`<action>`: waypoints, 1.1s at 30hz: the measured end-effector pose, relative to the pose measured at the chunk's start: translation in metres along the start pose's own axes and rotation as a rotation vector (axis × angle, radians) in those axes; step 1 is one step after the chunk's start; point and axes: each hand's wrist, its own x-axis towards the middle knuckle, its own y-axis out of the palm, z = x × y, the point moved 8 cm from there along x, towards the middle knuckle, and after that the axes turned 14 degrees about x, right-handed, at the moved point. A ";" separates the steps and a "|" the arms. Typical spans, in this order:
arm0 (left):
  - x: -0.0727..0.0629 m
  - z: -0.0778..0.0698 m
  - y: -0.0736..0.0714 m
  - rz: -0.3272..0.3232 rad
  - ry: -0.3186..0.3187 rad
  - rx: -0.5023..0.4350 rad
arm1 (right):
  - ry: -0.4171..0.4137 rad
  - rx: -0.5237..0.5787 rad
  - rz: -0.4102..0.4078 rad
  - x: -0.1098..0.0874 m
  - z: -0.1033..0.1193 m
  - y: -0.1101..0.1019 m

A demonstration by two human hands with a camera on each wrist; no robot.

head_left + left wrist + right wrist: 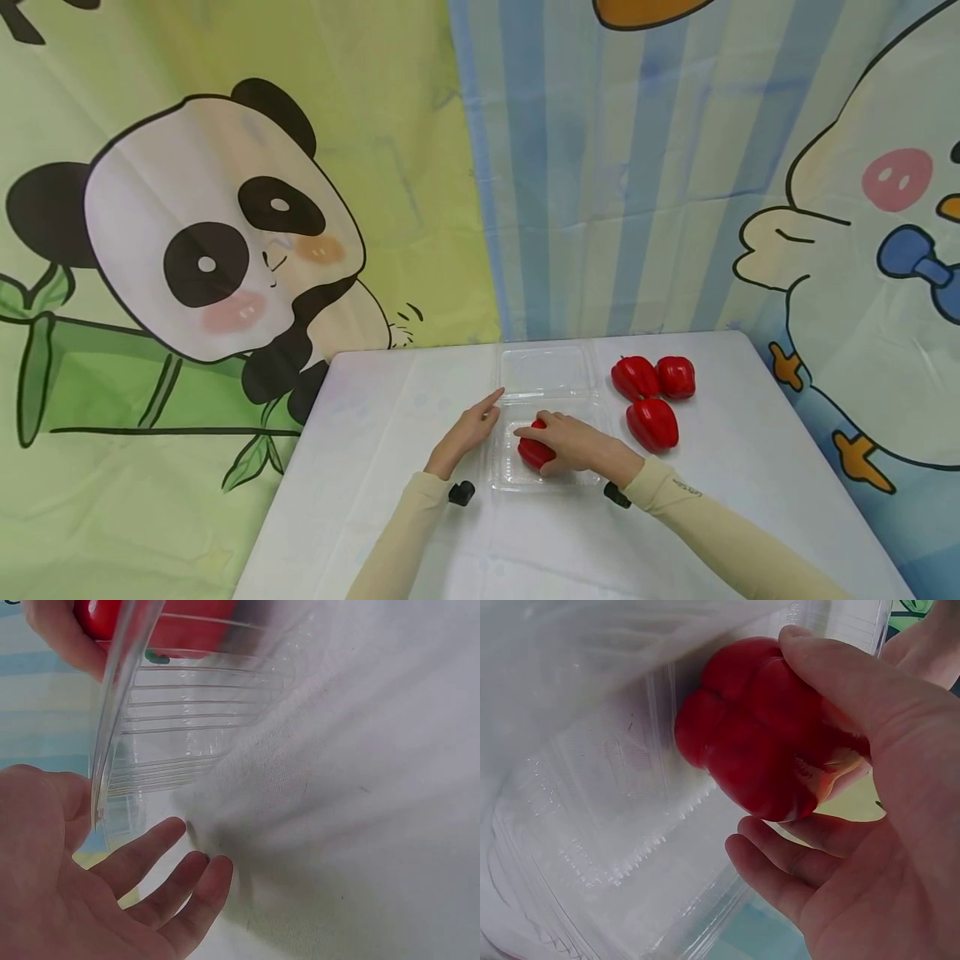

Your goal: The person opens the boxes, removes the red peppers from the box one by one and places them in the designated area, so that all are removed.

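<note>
A clear plastic clamshell box [506, 477] lies unfolded on the table, its lid [543, 371] spread toward the back. My right hand [581, 444] grips a red bell pepper [531, 455] over the near half of the box. In the right wrist view the thumb lies along one side of the pepper [757, 735] and the fingers are on the other. My left hand [471, 427] is at the left edge of the box, with thumb and fingers apart. The left wrist view shows its thumb at the rim and a green stem on the pepper [191, 630].
Three more red bell peppers sit grouped right of the box: one at back left [634, 377], one at back right [677, 377] and one in front [652, 424]. The white table [405, 417] ends at printed curtains [555, 167] behind. Small black cameras hang at both wrists.
</note>
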 end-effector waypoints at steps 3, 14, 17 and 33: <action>0.001 0.000 0.000 0.000 0.005 -0.001 | 0.003 0.007 0.001 -0.001 -0.001 0.000; 0.002 0.002 0.001 -0.011 0.006 0.007 | 0.007 0.018 -0.003 -0.003 -0.003 -0.005; 0.002 0.002 0.000 -0.015 0.009 0.007 | 0.009 0.030 -0.009 -0.004 -0.004 -0.006; 0.001 0.002 0.000 -0.025 0.011 0.004 | -0.002 0.048 -0.028 -0.010 -0.003 -0.015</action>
